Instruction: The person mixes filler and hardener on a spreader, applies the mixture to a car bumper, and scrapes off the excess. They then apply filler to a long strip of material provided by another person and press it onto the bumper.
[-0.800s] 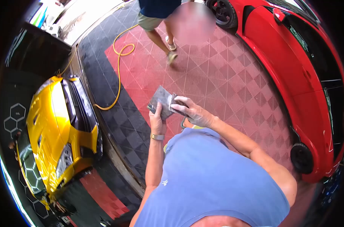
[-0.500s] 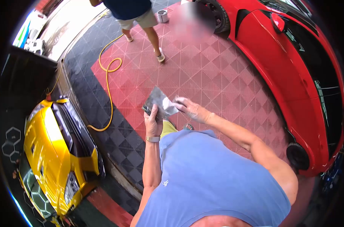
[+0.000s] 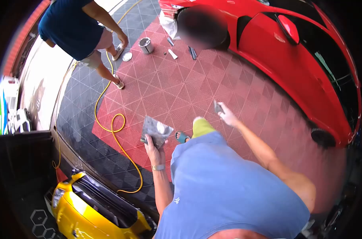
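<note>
My left hand [image 3: 153, 151] grips a grey metal mixing plate [image 3: 150, 129] by its near edge, thumb on top. A blob of white paste [image 3: 162, 128] lies on the plate. Out to the right, my right hand [image 3: 228, 117] is closed round a small, flat grey spreader [image 3: 217, 107], whose blade points up and away from me. The two hands are well apart, both held above the tiled floor. What my left fingers do beneath the plate is mostly hidden.
A red car [image 3: 276, 75] stands at the right. Ahead on the floor are a tin [image 3: 146, 46], its lid [image 3: 127, 56] and several tools [image 3: 193, 53]. A person [image 3: 73, 32] walks at the upper left, near a yellow hose [image 3: 119, 137]. A yellow car front [image 3: 85, 207] sits lower left.
My right hand has moved away from the plate to the right, now showing the spreader. The plate is lower and further left in view. My view has shifted, and the other person appears further left.
</note>
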A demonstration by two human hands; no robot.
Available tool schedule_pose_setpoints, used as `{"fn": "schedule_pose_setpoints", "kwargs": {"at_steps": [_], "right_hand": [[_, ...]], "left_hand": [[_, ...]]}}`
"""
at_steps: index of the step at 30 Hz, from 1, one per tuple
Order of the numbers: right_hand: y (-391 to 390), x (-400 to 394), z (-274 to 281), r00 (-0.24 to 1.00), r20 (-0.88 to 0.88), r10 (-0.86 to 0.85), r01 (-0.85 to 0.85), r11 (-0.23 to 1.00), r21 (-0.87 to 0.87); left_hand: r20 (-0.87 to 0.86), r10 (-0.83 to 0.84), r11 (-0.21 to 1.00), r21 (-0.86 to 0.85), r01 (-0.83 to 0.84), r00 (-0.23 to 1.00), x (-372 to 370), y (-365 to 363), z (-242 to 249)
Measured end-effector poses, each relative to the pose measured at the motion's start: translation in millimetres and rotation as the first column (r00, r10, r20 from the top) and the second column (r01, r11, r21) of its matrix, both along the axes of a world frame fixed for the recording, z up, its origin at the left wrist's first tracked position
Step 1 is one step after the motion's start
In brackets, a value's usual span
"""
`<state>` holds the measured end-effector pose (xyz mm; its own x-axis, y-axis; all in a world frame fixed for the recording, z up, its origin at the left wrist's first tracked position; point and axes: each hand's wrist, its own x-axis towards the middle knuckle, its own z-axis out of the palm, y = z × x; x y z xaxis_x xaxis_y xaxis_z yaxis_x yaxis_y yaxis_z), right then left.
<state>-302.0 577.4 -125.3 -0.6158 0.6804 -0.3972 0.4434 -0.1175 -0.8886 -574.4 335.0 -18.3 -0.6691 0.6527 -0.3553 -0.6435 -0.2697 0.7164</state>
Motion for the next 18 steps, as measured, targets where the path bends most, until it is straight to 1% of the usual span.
{"fn": "schedule_pose_setpoints", "kwargs": {"at_steps": [1, 2, 3, 4, 6, 9, 10, 11, 12, 13, 14, 15, 16, 17, 18], "right_hand": [[7.1, -16.2, 5.1, 0.994, -0.026, -0.11, 0.109, 0.993, -0.037], [14.6, -32.8, 8.5, 0.968, -0.072, -0.242, 0.222, 0.952, -0.21], [15.0, -41.1, 14.6, 0.922, -0.107, -0.373, 0.311, 0.876, -0.369], [24.2, -57.5, 16.7, 0.882, -0.121, -0.456, 0.363, 0.82, -0.443], [53.7, -109.7, 5.5, 0.784, -0.13, -0.607, 0.425, 0.677, -0.602], [109.2, -196.1, -17.7, 0.739, -0.153, -0.656, 0.413, 0.621, -0.666], [122.0, -214.0, -13.8, 0.791, -0.192, -0.581, 0.344, 0.682, -0.646], [150.5, -245.1, -52.6, 0.814, -0.228, -0.535, 0.375, 0.783, -0.496], [167.6, -281.6, -34.4, 0.828, -0.109, -0.549, 0.461, 0.78, -0.424], [199.5, -308.9, -89.0, 0.862, -0.19, -0.471, 0.356, 0.828, -0.434], [212.7, -350.9, -17.7, 0.855, -0.18, -0.486, 0.349, 0.796, -0.494], [238.2, -380.6, -55.1, 0.875, -0.242, -0.42, 0.279, 0.844, -0.457], [251.6, -420.3, -8.0, 0.881, -0.298, -0.367, 0.215, 0.873, -0.439], [258.2, -441.1, -8.2, 0.884, -0.262, -0.388, 0.272, 0.881, -0.387], [276.5, -466.2, 21.3, 0.911, -0.344, -0.23, 0.108, 0.934, -0.34]], "left_hand": [[0.001, -0.012, 1.0, -0.023, 0.012, 1.0, -26.8, 14.7, 2.5], [-0.006, -0.024, 0.999, -0.031, 0.023, 1.0, -54.9, 34.9, 6.6], [-0.019, -0.034, 0.999, -0.025, 0.033, 0.999, -71.5, 47.0, 14.3], [-0.012, -0.052, 0.999, -0.014, 0.052, 0.999, -93.0, 65.5, 15.4], [-0.015, -0.048, 0.999, -0.006, 0.048, 0.999, -150.0, 107.9, -1.2], [-0.005, -0.028, 1.0, -0.008, 0.028, 1.0, -222.4, 161.7, -26.6], [-0.001, -0.019, 1.0, -0.015, 0.019, 1.0, -231.3, 166.4, -23.4], [0.028, 0.056, 0.998, -0.043, -0.055, 0.998, -250.9, 189.6, -24.2], [0.058, 0.073, 0.997, -0.043, -0.071, 0.996, -267.4, 204.3, -25.2], [0.077, 0.077, 0.996, -0.05, -0.073, 0.994, -291.8, 215.7, -25.1], [0.055, 0.08, 0.995, -0.061, -0.077, 0.995, -319.2, 226.1, -23.4], [0.047, 0.089, 0.994, -0.063, -0.086, 0.995, -340.6, 236.3, -23.8], [0.041, 0.104, 0.992, -0.08, -0.1, 0.994, -361.9, 241.5, -14.6], [0.083, 0.144, 0.986, -0.095, -0.136, 0.986, -374.4, 240.0, -21.9], [0.09, 0.092, 0.992, -0.1, -0.083, 0.992, -389.9, 247.0, -19.2]]}}
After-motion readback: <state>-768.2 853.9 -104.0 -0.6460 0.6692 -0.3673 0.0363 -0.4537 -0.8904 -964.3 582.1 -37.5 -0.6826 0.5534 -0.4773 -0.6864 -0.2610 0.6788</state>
